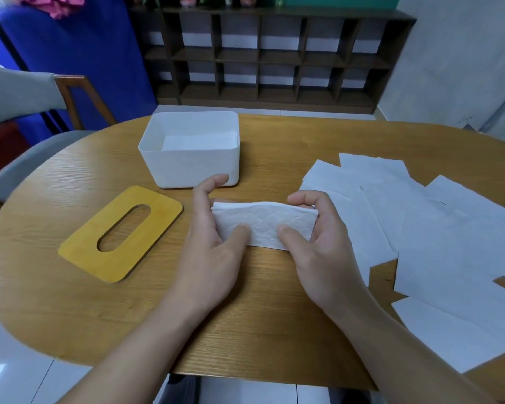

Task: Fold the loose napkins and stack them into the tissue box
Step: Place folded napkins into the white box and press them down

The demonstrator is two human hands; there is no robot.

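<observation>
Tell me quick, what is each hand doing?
Left hand: pinching the folded white paper napkin.
Right hand: gripping the same napkin's other end.

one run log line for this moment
step: folding | left hand: holds folded napkin | right hand: holds same | tissue box: open, napkins inside | lid: on table

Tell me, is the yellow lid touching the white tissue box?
Apart. The head view shows the yellow lid lying flat on the table, with a strip of bare wood between its far corner and the tissue box.
</observation>
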